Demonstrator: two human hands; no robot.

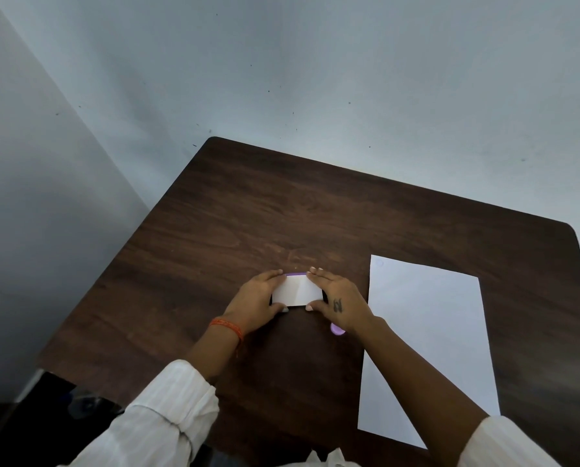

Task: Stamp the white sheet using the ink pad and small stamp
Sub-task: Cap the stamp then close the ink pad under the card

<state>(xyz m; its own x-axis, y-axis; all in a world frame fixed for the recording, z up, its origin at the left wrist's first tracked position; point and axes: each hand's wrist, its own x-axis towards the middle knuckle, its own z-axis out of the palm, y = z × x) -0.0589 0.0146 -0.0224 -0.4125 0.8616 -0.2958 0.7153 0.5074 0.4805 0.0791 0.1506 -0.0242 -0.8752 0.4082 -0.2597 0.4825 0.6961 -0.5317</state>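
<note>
A small ink pad case (297, 290) with a white lid and a purple edge lies on the dark wooden table (282, 214). My left hand (255, 303) grips its left end and my right hand (337, 299) grips its right end, thumbs at the near side. A small purple stamp (337, 329) rests on the table just under my right wrist, partly hidden. The white sheet (426, 345) lies flat to the right of my hands, with a faint round mark near its far left corner.
The table stands in a corner between grey-white walls (282, 79). Its left edge and far edge are close to the walls. Dark floor and an unclear object (79, 404) show below the table's left near corner.
</note>
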